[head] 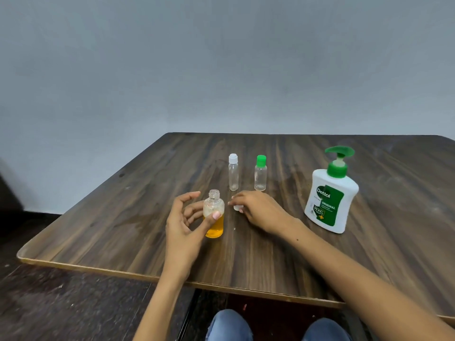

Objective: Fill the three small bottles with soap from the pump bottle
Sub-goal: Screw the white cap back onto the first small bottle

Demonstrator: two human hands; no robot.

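**Both hands being held low over the table**

The left hand [183, 221] is being kept upright, thumb and fingers curled round an uncapped bottle [213, 214]. The right hand [258, 209] is being held palm down, fingertips pinching a small pale cap [237, 207]. Both forearms are being extended forward.

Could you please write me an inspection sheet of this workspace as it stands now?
Surface: dark wood-grain table, pale edge trim.
Job's things: uncapped clear small bottle, part-filled with orange soap; clear bottle with white cap and clear bottle with green cap, both empty, upright; white pump bottle with green pump at right.
Clutter: nothing seen.
Hands: left hand holds the uncapped bottle; right hand pinches a small white cap on the table.
Cables: nothing seen.
Surroundings: grey wall, dark floor.
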